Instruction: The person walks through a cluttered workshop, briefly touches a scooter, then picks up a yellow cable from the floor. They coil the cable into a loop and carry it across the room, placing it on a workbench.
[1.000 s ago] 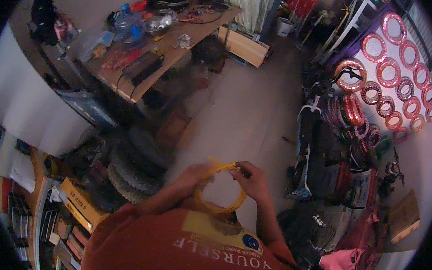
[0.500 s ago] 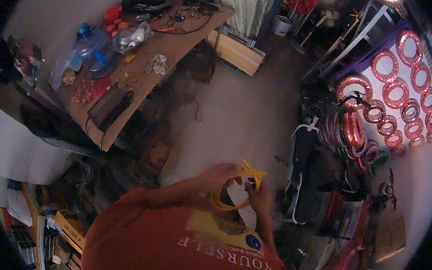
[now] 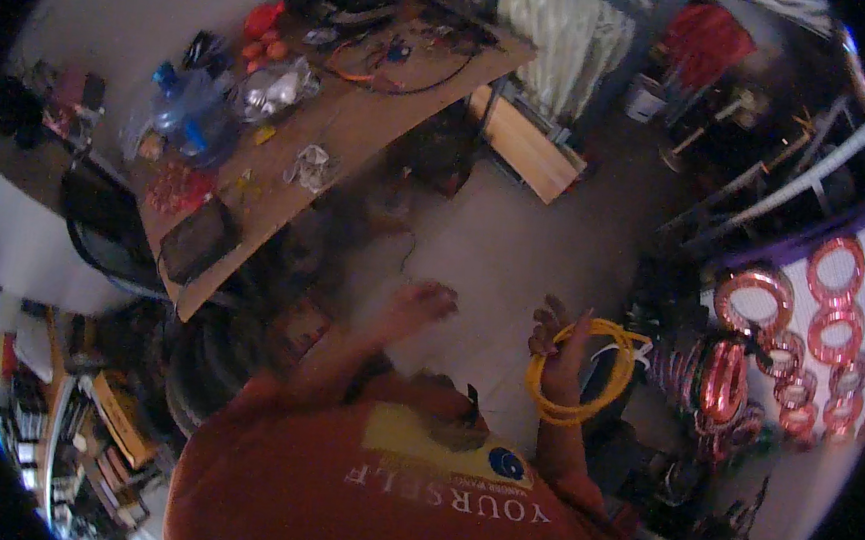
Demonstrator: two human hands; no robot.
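A coil of thin yellow tubing hangs at my right hand. It loops past the thumb and crosses my forearm lower down. The hand bears the coil; its fingertips are spread a little, and the exact grip is hard to make out. Apart from it, to the left, my left hand is held out over the floor with nothing in it. Its fingers look loosely stretched, though dim and somewhat blurred.
A brown worktable at the far left bears a blue water jug, a clear bag of pale round things and cables. Beyond stands a wooden board. At right, shiny pink rings hang on a white panel.
My hands have come apart. My right hand has moved right with the yellow coil, while the left has drawn away from it, leftward and up. The whole view has turned too.
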